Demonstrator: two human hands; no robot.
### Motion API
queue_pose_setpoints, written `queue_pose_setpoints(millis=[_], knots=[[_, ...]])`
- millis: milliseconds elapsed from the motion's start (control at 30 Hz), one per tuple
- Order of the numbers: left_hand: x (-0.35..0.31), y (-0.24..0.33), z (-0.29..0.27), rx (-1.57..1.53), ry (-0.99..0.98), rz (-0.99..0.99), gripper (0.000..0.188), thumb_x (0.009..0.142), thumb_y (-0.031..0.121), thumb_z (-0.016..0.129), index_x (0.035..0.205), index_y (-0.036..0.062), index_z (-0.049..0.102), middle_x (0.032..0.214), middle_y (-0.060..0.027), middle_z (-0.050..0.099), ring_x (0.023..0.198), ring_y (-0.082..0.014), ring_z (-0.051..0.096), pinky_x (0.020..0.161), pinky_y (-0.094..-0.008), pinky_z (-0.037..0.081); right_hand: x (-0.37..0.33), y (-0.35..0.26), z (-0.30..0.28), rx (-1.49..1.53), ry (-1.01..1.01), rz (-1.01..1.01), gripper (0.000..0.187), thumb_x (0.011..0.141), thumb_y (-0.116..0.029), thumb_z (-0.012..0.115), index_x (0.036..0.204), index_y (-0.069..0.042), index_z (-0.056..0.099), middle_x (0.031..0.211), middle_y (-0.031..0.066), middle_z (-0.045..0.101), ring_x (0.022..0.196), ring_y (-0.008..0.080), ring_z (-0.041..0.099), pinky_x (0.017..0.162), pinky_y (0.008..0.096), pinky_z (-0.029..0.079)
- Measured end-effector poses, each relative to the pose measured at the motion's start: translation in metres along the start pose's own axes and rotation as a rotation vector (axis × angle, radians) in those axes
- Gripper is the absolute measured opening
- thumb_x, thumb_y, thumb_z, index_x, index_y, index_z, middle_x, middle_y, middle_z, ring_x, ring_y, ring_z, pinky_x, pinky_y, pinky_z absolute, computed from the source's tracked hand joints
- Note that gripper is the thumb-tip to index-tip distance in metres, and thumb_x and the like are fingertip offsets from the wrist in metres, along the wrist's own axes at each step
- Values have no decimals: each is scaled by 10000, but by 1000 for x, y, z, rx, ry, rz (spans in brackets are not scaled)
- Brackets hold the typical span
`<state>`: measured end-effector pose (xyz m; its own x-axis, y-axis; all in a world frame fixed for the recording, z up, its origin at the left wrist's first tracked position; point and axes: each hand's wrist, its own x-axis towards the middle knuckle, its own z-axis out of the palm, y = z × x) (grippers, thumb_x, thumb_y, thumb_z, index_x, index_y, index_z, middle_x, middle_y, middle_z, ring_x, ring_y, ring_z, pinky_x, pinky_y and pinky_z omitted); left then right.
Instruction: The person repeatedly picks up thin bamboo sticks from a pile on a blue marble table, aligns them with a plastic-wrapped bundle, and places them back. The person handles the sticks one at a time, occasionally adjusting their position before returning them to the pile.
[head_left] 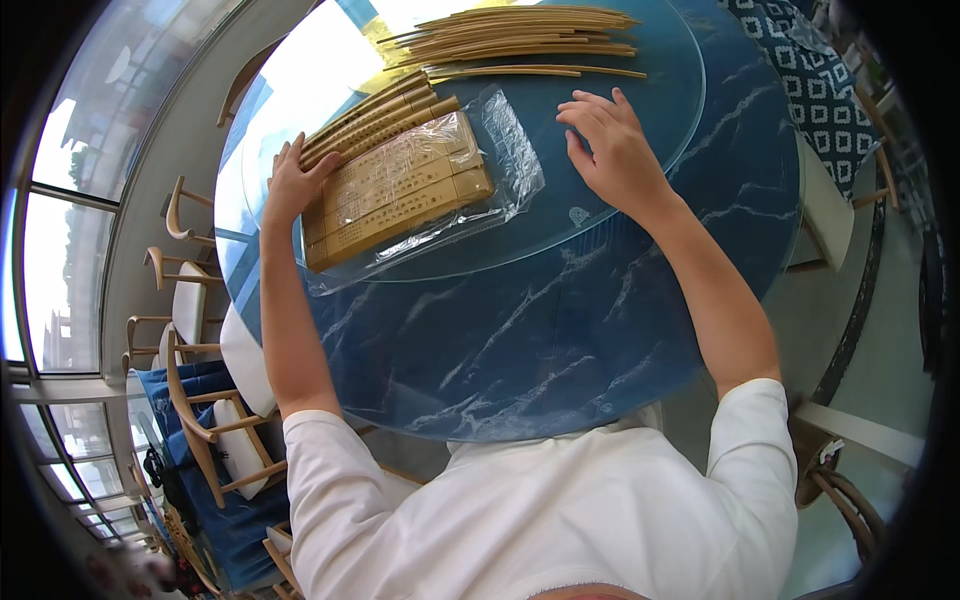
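My left hand point(297, 180) lies at the left end of a row of filled brown paper sleeves point(365, 128), thumb and fingers apart. Just below that row sits a stack of flat brown printed paper sleeves point(400, 185), partly under a crinkled clear plastic bag point(515, 150) that spreads out to its right. My right hand point(612, 145) is over the glass to the right of the bag, fingers loosely spread and holding nothing. Beyond both hands is a pile of long, thin bamboo-coloured sticks that look like chopsticks point(520, 42).
A round glass turntable point(685, 120) covers the middle of a blue marbled table point(520, 350). Wooden chairs with pale seats point(238, 445) stand at the left by tall windows point(65, 270). A patterned cloth point(825, 110) hangs over a chair at the right.
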<state>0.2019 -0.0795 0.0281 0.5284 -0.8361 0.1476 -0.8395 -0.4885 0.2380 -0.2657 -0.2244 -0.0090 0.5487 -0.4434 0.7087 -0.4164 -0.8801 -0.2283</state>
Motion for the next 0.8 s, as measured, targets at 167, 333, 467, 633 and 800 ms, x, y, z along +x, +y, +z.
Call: queue_pose_setpoints(millis=[167, 333, 467, 633, 800], knots=[[-36, 61, -9, -135, 243, 264, 722, 1000, 605, 663, 1460, 49, 632, 1599, -221, 505, 1530, -387, 418, 1206, -496, 414, 19, 23, -5, -26, -6, 76, 141, 990, -114, 679, 1115, -60, 718, 1200, 99, 743, 1278, 297, 649, 1201, 550, 393], [-120, 156, -7, -304, 56, 438, 546, 1037, 457, 666, 1393, 43, 665, 1529, -182, 579, 1515, -378, 430, 1247, -494, 334, 46, -29, -10, 356, -202, 99, 182, 1020, -146, 674, 1136, -24, 742, 1308, 125, 709, 1328, 330, 610, 1159, 461, 454], [-146, 169, 21, -98, 194, 506, 560, 1042, 453, 653, 1434, 53, 631, 1549, -190, 561, 1495, -397, 449, 1263, -517, 292, 54, -35, 12, 261, -311, -44, 221, 998, -184, 697, 1119, -15, 772, 1305, 142, 702, 1350, 335, 574, 1155, 444, 455], [-154, 160, 41, -113, 217, 473, 574, 1039, 460, 645, 1432, 42, 623, 1538, -197, 571, 1488, -399, 455, 1271, -528, 271, 60, -46, 24, 319, -485, 11, 271, 955, -212, 736, 1152, -29, 769, 1263, 128, 705, 1295, 321, 607, 1209, 487, 396], [-154, 160, 44, -129, 252, 481, 552, 1034, 448, 653, 1402, 36, 639, 1510, -199, 593, 1463, -395, 487, 1255, -534, 299, 57, -43, 31, 241, -470, -51, 262, 966, -215, 726, 1167, -54, 771, 1223, 77, 706, 1224, 288, 646, 1242, 602, 301]])
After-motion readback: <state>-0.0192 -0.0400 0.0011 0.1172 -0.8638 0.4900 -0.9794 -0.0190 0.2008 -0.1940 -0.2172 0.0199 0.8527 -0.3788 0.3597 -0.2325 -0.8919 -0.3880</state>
